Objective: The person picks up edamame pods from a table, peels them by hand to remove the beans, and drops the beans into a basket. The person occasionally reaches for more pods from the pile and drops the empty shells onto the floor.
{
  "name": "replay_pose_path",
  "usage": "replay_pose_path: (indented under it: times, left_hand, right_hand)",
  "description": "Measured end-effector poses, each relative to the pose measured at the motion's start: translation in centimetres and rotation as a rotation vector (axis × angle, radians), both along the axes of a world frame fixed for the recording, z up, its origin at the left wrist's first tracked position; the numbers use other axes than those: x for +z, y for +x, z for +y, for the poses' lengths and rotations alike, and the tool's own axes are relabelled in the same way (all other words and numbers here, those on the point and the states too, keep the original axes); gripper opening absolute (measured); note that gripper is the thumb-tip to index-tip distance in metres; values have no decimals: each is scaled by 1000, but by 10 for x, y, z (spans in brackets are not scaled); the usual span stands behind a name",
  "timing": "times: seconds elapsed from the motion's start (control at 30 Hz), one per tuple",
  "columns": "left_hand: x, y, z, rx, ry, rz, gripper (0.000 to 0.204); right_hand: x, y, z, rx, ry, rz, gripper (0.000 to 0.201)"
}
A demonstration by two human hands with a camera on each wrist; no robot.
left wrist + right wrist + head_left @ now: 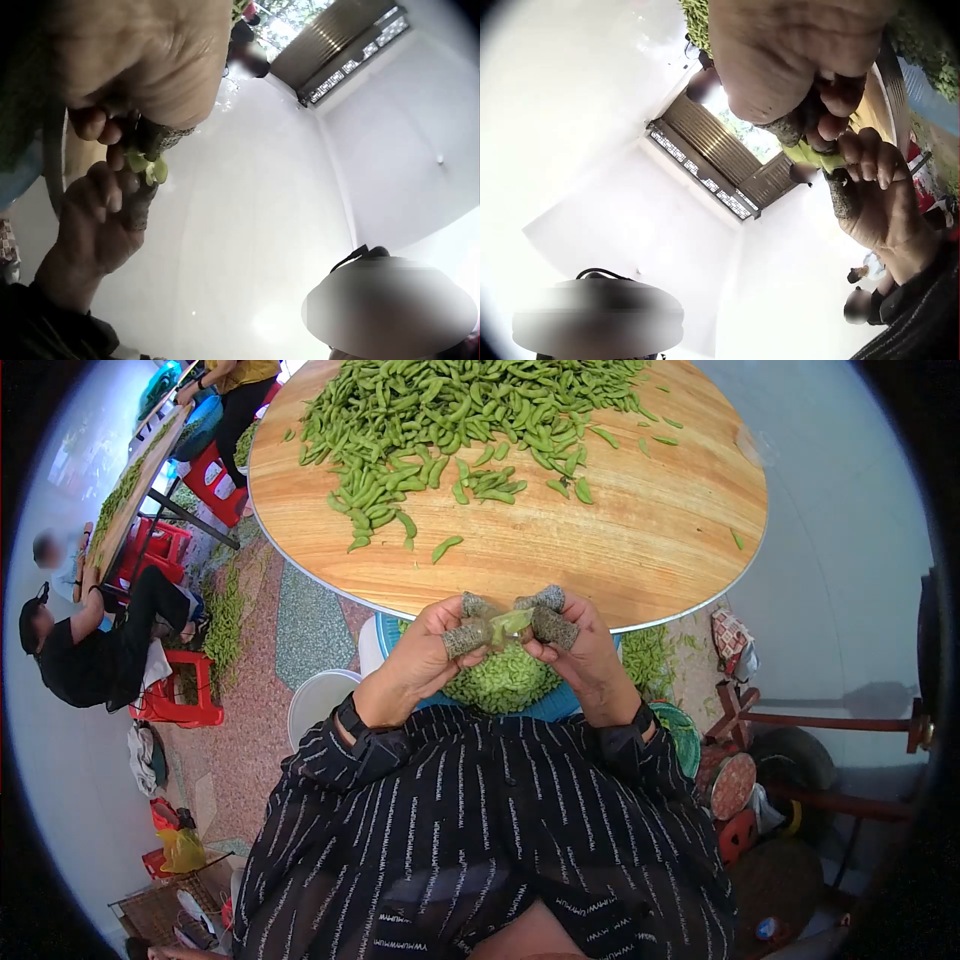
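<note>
Both hands meet just below the near edge of the round wooden table [600, 550]. Together they pinch one green pod [510, 625], which looks split open. My left hand [425, 655] grips its left end and my right hand [588, 655] its right end. Grey knitted covers sit on the fingertips [467, 636] of both hands. In the left wrist view the pod [146, 165] shows between the left hand [150, 52] and the right hand [97, 225]. The right wrist view shows the pod [817, 156] between the right hand [795, 52] and the left hand [885, 195].
A big heap of green pods [450, 410] covers the far half of the table. Under my hands a blue basin [556, 706] holds shelled beans [505, 680]. A white bucket [320, 700] stands at my left. Red stools [185, 700], seated people and spilled pods fill the floor left.
</note>
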State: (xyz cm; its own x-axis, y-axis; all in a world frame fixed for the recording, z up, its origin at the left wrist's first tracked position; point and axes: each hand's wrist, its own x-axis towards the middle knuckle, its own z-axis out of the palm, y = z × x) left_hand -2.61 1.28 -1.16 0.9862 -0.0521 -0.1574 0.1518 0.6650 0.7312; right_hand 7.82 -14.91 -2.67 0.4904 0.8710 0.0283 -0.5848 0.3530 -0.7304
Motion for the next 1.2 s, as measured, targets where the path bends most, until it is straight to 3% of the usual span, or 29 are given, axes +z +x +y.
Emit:
replay_pose_path:
  times: [0.03, 0.1, 0.13, 0.2, 0.23, 0.27, 0.37, 0.4, 0.47, 0.53, 0.6, 0.63, 0.67, 0.73, 0.8, 0.87, 0.9, 0.97, 1.0, 1.03, 1.07, 1.13, 1.2]
  left_hand:
    - [1, 0, -3, 1, 0, 1, 19]
    - [6, 3, -12, 177, 397, -26, 15]
    - [4, 3, -12, 186, 404, -31, 15]
    - [-8, 2, -12, 140, 420, -141, 18]
    - [-11, 2, -12, 122, 435, -123, 32]
    - [-11, 0, -11, 126, 439, -128, 32]
    - [-8, -5, -6, 25, 872, -234, 29]
    - [-7, -7, -7, 28, 876, -236, 29]
    - [-5, -11, -6, -115, 1203, -456, 29]
    - [9, -7, -4, -209, 1220, -525, 28]
    - [10, -1, 2, -248, 1237, -762, 26]
    - [19, 3, 5, -139, 1240, -805, 21]
    - [22, 10, 14, -142, 1239, -809, 21]
    - [29, 29, 39, 160, 1390, -595, 17]
    - [30, 65, 67, 354, 1733, -300, 14]
    - [32, 99, 83, 388, 1805, -162, 11]
    - [21, 115, 96, 398, 1816, -163, 11]
    - [-7, 137, 120, 439, 2195, -204, 10]
    - [-3, 140, 123, 450, 2200, -203, 10]
    - [1, 142, 123, 394, 2221, -158, 11]
    - [1, 144, 120, 327, 2235, -115, 12]
    - [0, 144, 119, 284, 2224, -115, 12]
    - [6, 139, 118, 250, 2220, -130, 13]
  right_hand:
    - [1, -1, -2, 1, 0, 1, 18]
    - [6, -4, -3, -44, -195, -213, 15]
    - [7, -6, -2, -37, -187, -220, 15]
    - [10, -10, -2, -34, -178, -529, 13]
    - [16, -10, -3, -32, -219, -548, 12]
    - [16, -9, -5, -31, -214, -553, 12]
    - [14, -1, -26, -91, -294, -438, 12]
    - [12, 4, -41, -106, -345, -425, 13]
    - [17, 18, -78, -69, -546, -702, 15]
    - [6, 26, -120, -95, -762, -949, 15]
    - [-41, 37, -187, -143, -1502, -1358, 23]
    - [-71, 41, -217, -181, -1545, -1332, 19]
    - [-90, 41, -235, -219, -1588, -1304, 16]
    - [-86, 33, -236, -188, -1614, -1290, 13]
    - [-87, 28, -228, -161, -1632, -1274, 12]
    - [-91, 25, -214, -163, -1580, -1151, 13]
    - [-90, 21, -205, -301, -1401, -1174, 14]
    - [-86, 20, -190, -292, -1349, -1071, 10]
    - [-81, 18, -182, -281, -1316, -957, 13]
    - [-46, 11, -161, -263, -1204, -938, 13]
    - [-41, 11, -153, -265, -1210, -932, 13]
    - [-34, 7, -149, -240, -949, -770, 13]
    - [-12, 5, -130, -232, -865, -685, 14]
